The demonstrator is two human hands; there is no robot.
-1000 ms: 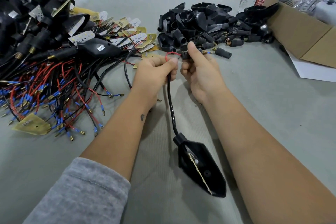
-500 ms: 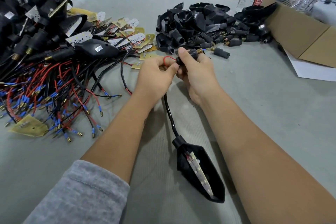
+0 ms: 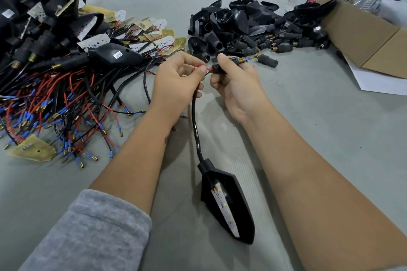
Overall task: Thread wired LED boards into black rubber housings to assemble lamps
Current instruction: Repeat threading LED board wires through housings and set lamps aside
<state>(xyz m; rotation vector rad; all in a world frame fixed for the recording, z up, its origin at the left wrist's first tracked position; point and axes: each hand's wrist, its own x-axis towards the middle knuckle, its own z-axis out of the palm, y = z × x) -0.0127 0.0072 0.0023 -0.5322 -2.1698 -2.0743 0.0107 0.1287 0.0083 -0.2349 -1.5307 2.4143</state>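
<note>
LED board (image 3: 222,204) already seated in black rubber housing (image 3: 229,202) on table; left hand (image 3: 176,81) pinches red wire (image 3: 199,66), right hand (image 3: 235,79) grips threaded rubber stem (image 3: 229,62); feeding unfinished, many loose housings (image 3: 242,26) left.

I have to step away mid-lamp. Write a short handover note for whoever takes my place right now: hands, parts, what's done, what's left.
Left hand: pinches the red wire where it leaves the black cable.
Right hand: grips the black rubber stem with the brass threaded end, held against the wire.
Lamp housing: lies on the table between the forearms, LED board already inside, cable running up to the hands.
Spare wired LED boards lie far left, empty housings and stems far centre.
Done: board seated in housing.
Left: probably feed the wires through the stem, seat it, put the lamp aside, start another.
</note>
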